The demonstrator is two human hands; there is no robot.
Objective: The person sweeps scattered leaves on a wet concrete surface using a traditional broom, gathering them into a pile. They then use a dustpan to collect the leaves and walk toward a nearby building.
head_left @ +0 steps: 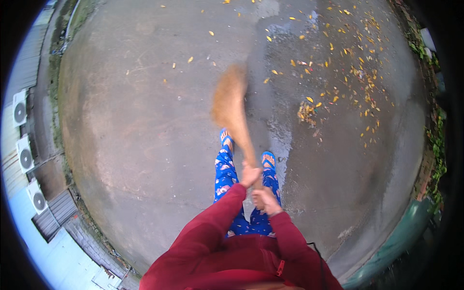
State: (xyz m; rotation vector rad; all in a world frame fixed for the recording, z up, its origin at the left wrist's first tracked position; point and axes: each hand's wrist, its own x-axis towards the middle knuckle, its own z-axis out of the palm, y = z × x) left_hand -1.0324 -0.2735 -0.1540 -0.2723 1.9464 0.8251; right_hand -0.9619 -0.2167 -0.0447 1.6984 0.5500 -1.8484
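A straw broom (231,104) slants up and to the left from my two hands, its wide brush end smeared by motion over the concrete. My left hand (250,175) wraps round the upper part of its handle. Lower down, close to my body, my right hand (266,199) is closed on the same handle near its end. Both arms are in dark red sleeves. The brush end is just ahead of my left foot; whether it touches the ground I cannot tell.
Yellow leaves (369,79) lie scattered on the right, with a small leaf pile (306,112) nearer the middle. A damp strip (280,145) crosses the concrete (135,121). Plants (439,150) edge the right side. Several air-conditioner units (25,153) line a building at left.
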